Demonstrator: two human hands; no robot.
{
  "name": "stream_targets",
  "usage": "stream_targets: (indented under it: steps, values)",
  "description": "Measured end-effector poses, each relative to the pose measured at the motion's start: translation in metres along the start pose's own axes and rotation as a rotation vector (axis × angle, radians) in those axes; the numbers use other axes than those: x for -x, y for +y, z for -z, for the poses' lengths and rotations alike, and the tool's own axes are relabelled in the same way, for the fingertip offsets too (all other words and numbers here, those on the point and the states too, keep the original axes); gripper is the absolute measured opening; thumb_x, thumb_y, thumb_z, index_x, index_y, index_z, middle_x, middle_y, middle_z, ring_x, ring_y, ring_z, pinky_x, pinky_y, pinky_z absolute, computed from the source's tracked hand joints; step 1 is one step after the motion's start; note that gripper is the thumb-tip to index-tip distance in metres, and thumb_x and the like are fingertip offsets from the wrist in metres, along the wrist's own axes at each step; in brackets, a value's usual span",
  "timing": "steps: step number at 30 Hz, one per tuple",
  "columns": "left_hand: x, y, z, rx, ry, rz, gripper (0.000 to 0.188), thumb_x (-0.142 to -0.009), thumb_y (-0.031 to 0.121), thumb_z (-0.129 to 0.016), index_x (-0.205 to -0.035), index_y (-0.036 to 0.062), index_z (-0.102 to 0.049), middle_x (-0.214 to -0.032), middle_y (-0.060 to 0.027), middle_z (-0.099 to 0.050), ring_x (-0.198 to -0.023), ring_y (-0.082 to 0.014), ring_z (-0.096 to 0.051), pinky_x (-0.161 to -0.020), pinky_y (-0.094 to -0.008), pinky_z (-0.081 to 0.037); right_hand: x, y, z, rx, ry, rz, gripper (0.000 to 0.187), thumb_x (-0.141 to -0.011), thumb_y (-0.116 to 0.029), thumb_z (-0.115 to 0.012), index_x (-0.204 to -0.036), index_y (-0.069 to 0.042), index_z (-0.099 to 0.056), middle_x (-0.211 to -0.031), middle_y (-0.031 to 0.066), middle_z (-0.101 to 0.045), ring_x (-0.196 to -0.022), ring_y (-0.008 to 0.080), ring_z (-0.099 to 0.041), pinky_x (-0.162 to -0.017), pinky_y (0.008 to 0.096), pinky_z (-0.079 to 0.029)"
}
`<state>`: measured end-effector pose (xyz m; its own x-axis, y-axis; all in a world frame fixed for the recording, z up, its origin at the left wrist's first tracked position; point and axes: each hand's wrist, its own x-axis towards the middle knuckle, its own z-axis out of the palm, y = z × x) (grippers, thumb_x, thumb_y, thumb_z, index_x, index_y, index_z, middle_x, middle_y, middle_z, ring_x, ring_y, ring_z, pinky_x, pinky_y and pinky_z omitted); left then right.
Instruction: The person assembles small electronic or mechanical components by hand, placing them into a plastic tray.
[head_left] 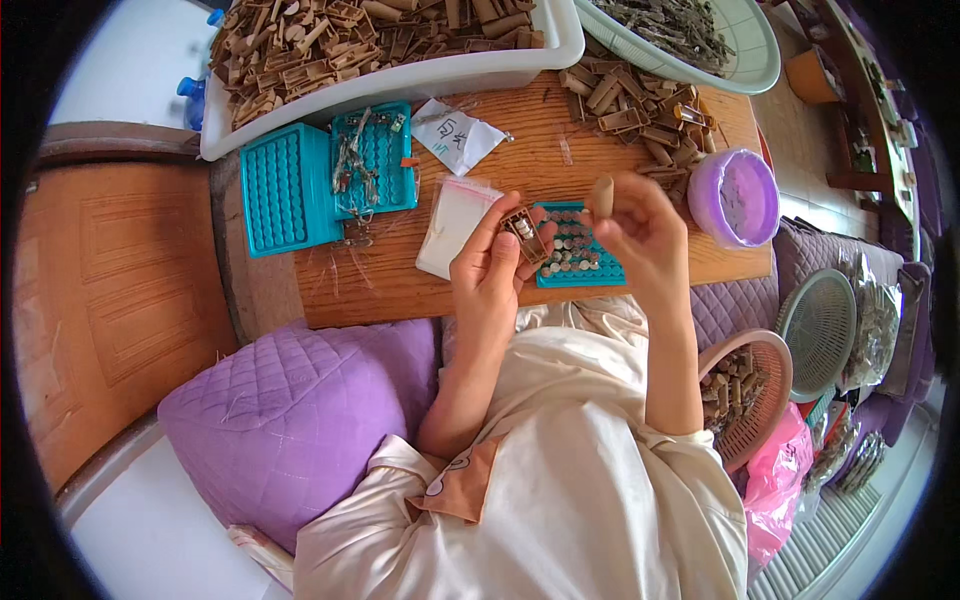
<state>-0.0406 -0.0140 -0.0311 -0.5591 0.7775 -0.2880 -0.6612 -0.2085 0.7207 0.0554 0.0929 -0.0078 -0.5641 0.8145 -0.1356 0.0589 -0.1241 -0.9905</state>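
Observation:
My left hand (484,268) is closed around a small brown plastic case (525,234), with its open side up and shiny metal parts inside. To its right, my raised right hand (645,230) pinches a rounded tan plastic piece (602,197), apart from the case. Below and between both hands lies a teal tray (545,281) with rows of small round silvery pieces (577,262), partly covered by my fingers. Beside my left hand a clear plastic bag (445,232) with something white in it lies on the wooden table (400,285).
A white bin (400,82) heaped with brown casings stands at the back. More casings (640,105) lie loose at right, near a purple tub (752,200) and a pale green basket (755,75). Teal trays (288,190) with wires and white paper (457,135) sit left.

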Motion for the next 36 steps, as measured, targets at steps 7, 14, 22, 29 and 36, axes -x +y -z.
stream_targets:
  steps: [7,14,22,29,36]
  values:
    - [0.01,-0.01,-0.006,-0.127,0.031,-0.224,0.033,-0.084,0.003,-0.044,-0.117,-0.0019,-0.041,-0.104,-0.0122,-0.054,-0.092,-0.014,-0.052,-0.078,-0.0238,-0.043,0.036,0.005,-0.019,-0.041,0.034,0.056,0.028,-0.07,0.007,-0.059,-0.097,0.004,-0.054,-0.087,0.0089,-0.058,-0.081,0.0145,-0.056,-0.073,0.0238,-0.045]
    - [0.011,-0.008,-0.007,-0.157,-0.089,-0.224,0.035,-0.08,0.007,-0.055,-0.112,-0.0017,-0.046,-0.095,-0.0066,-0.056,-0.085,-0.0099,-0.053,-0.075,-0.0211,-0.042,0.038,0.004,-0.026,0.14,0.103,0.165,0.028,-0.065,0.006,-0.063,-0.092,0.001,-0.058,-0.085,0.0093,-0.06,-0.075,0.0144,-0.056,-0.067,0.0242,-0.046]
    - [0.012,-0.006,-0.013,-0.232,-0.116,-0.167,0.035,-0.079,0.01,-0.056,-0.111,-0.0021,-0.047,-0.094,-0.0072,-0.056,-0.088,-0.0113,-0.052,-0.078,-0.0237,-0.043,0.04,0.015,-0.023,0.193,0.138,0.172,0.026,-0.061,0.002,-0.067,-0.085,0.001,-0.057,-0.08,0.0113,-0.059,-0.067,0.0168,-0.055,-0.061,0.026,-0.044]
    - [0.014,-0.013,-0.013,-0.372,-0.133,-0.297,0.044,-0.081,0.036,-0.05,-0.103,-0.0028,-0.046,-0.1,-0.0131,-0.053,-0.097,-0.0199,-0.049,-0.086,-0.0329,-0.038,0.04,0.018,-0.029,0.642,-0.107,0.36,0.027,-0.067,-0.001,-0.058,-0.093,0.002,-0.048,-0.072,0.0146,-0.052,-0.061,0.0306,-0.053,-0.055,0.0343,-0.043]
    - [0.006,-0.025,-0.013,-0.179,-0.197,-0.254,0.037,-0.085,0.034,-0.045,-0.098,-0.0009,-0.045,-0.095,-0.0109,-0.051,-0.099,-0.0193,-0.048,-0.086,-0.0313,-0.036,0.041,0.02,-0.028,0.554,-0.138,0.261,0.032,-0.073,-0.006,-0.054,-0.102,0.003,-0.047,-0.076,0.0179,-0.054,-0.064,0.0327,-0.054,-0.055,0.0357,-0.043]
